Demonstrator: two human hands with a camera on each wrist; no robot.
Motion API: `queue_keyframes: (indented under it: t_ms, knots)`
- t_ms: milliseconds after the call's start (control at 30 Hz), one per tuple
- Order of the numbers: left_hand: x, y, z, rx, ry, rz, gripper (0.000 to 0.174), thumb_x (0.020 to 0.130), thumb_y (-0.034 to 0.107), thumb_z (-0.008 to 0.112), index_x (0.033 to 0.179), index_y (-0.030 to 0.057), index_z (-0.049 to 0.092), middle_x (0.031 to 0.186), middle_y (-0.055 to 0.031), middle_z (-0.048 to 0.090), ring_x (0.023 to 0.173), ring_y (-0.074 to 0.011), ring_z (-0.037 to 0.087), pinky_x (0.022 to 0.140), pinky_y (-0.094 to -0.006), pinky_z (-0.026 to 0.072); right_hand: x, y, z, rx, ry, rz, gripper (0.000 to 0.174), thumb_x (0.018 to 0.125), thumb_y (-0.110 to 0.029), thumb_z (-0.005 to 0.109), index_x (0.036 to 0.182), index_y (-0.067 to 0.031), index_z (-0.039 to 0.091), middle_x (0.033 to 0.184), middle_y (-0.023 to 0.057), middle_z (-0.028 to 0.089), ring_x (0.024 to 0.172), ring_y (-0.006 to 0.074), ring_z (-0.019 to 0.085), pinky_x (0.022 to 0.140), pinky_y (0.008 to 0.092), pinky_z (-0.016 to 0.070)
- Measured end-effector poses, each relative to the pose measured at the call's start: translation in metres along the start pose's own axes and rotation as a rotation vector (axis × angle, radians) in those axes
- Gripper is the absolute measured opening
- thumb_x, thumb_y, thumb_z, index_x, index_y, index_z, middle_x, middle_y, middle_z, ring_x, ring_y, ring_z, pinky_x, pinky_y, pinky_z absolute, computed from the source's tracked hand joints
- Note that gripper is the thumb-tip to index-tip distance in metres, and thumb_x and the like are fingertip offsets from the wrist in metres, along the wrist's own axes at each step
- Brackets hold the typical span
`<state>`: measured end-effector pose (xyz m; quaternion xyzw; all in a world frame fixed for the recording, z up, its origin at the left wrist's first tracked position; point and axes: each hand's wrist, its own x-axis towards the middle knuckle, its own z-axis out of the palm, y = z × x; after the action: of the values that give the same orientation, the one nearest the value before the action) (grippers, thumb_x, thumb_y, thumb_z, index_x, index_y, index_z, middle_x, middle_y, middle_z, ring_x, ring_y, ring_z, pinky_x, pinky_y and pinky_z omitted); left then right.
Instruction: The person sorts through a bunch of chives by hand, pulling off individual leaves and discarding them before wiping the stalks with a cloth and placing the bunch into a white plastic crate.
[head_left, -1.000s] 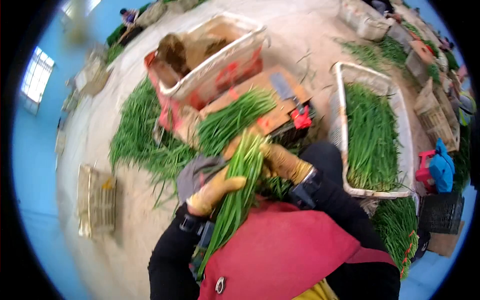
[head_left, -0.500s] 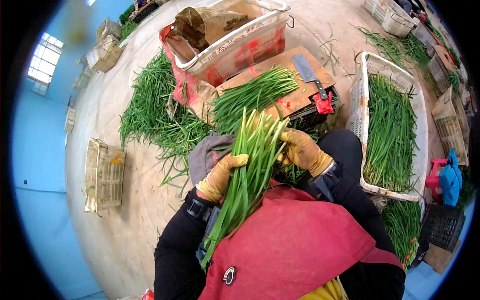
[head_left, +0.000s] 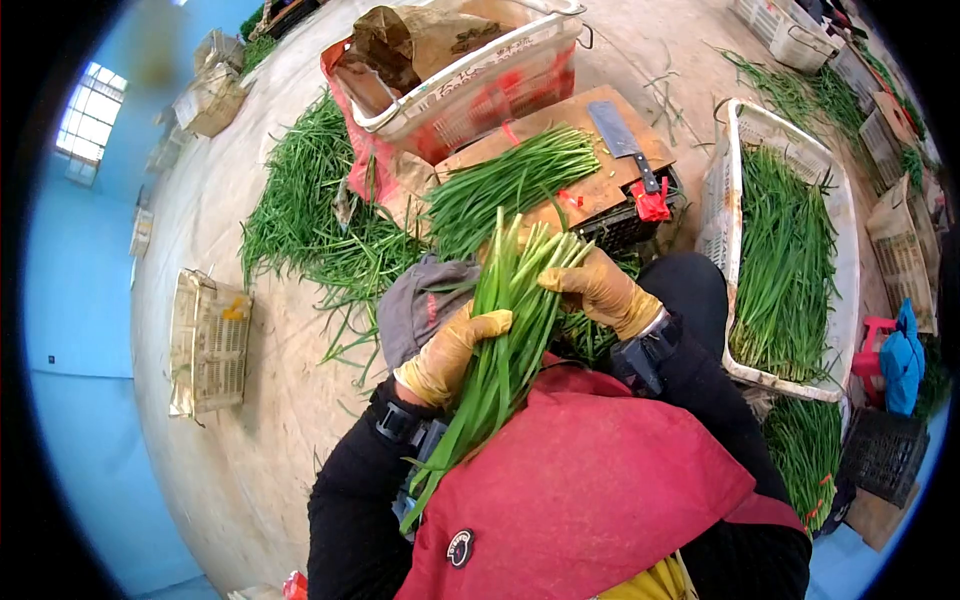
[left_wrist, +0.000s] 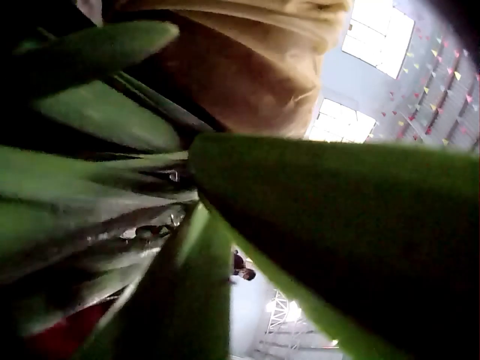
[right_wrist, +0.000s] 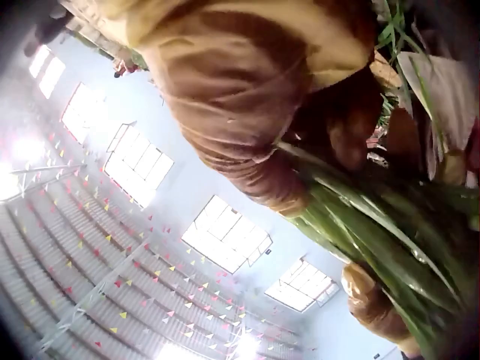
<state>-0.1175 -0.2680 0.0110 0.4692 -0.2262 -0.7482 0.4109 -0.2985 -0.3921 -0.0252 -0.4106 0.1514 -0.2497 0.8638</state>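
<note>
In a yellow glove, my left hand (head_left: 445,358) grips a loose bunch of garlic chives (head_left: 497,350), thumb across the front. Their pale stem ends point up and away, and the long leaves trail over the red apron (head_left: 580,490). My gloved right hand (head_left: 605,290) pinches stems at the bunch's upper right side. In the right wrist view the right glove's fingers (right_wrist: 262,172) curl onto the stems (right_wrist: 367,240), with the left thumb (right_wrist: 364,296) beyond. Broad leaves (left_wrist: 337,225) fill much of the left wrist view, below the left glove (left_wrist: 232,67).
Ahead, more cut chives (head_left: 510,185) lie on a wooden board (head_left: 640,105) beside a cleaver (head_left: 615,130) and red ties (head_left: 652,200). A large crate (head_left: 470,100) stands behind. Loose chives (head_left: 300,200) heap at left; a white crate (head_left: 735,370) of chives stands at right.
The head view has tilted and shifted, then steadied. Both hands have stayed at the bunch; the right fingers have moved up its side and now pinch stems near the pale ends.
</note>
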Motion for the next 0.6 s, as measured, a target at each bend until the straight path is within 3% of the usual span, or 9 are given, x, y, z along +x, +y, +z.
queue_keyframes:
  t_ms: [67,200,233,333,433,533,600]
  knots:
    - [0.001,-0.006,-0.012,-0.064,0.020,-0.029,0.060,0.086,0.034,0.063,0.136,0.0048,0.047,0.114,-0.0095,0.064,0.094,-0.0189,0.065,0.084,-0.0318,0.0533,-0.001,0.003,-0.004,0.004,-0.034,-0.006,0.053,0.079,-0.023,0.076,0.126,-0.0066,0.057,0.101,-0.0010,0.066,0.075,0.0046,0.059,0.053,0.0177,0.0413]
    - [-0.008,-0.007,0.000,-0.103,-0.129,0.000,0.070,0.084,0.038,0.067,0.140,0.0040,0.042,0.115,-0.0107,0.064,0.099,-0.0187,0.064,0.087,-0.0318,0.0520,-0.001,0.012,-0.001,0.031,0.009,0.004,0.051,0.078,-0.020,0.077,0.123,-0.0044,0.058,0.102,0.0000,0.067,0.080,0.0060,0.060,0.060,0.0195,0.0444]
    - [-0.010,-0.002,0.003,-0.160,-0.210,0.011,0.055,0.089,0.027,0.067,0.135,0.0045,0.045,0.112,-0.0084,0.063,0.105,-0.0209,0.062,0.088,-0.0317,0.0501,-0.003,0.008,0.001,0.038,-0.001,0.004,0.052,0.078,-0.020,0.077,0.124,-0.0035,0.057,0.103,0.0003,0.067,0.082,0.0066,0.062,0.063,0.0197,0.0467]
    - [-0.008,0.000,0.004,0.020,-0.153,-0.016,0.055,0.088,0.022,0.069,0.134,0.0045,0.046,0.111,-0.0091,0.064,0.104,-0.0205,0.062,0.087,-0.0309,0.0500,-0.003,0.011,-0.001,-0.002,0.011,0.001,0.053,0.078,-0.019,0.076,0.125,-0.0025,0.057,0.106,0.0016,0.066,0.088,0.0088,0.063,0.071,0.0214,0.0495]
    - [-0.006,-0.010,-0.002,-0.007,-0.094,-0.024,0.058,0.082,0.022,0.072,0.132,0.0037,0.048,0.112,-0.0107,0.065,0.099,-0.0196,0.063,0.088,-0.0308,0.0496,0.005,0.028,-0.009,0.008,-0.012,-0.077,0.050,0.078,-0.013,0.074,0.124,-0.0009,0.057,0.107,0.0031,0.066,0.092,0.0108,0.062,0.078,0.0235,0.0503]
    - [-0.003,-0.017,-0.007,-0.002,-0.056,0.018,0.053,0.083,0.016,0.071,0.130,0.0028,0.051,0.110,-0.0099,0.065,0.100,-0.0196,0.063,0.087,-0.0304,0.0502,0.008,0.048,-0.012,-0.056,0.257,-0.070,0.047,0.079,-0.006,0.068,0.125,-0.0032,0.058,0.109,0.0046,0.066,0.096,0.0149,0.064,0.084,0.0297,0.0516]
    - [-0.006,-0.016,-0.007,0.001,-0.031,0.014,0.052,0.083,0.014,0.071,0.129,0.0022,0.051,0.110,-0.0100,0.065,0.099,-0.0198,0.064,0.088,-0.0308,0.0504,0.014,0.052,-0.017,-0.440,0.384,-0.121,0.039,0.081,-0.003,0.067,0.119,-0.0010,0.061,0.107,0.0050,0.066,0.094,0.0130,0.063,0.082,0.0269,0.0517]
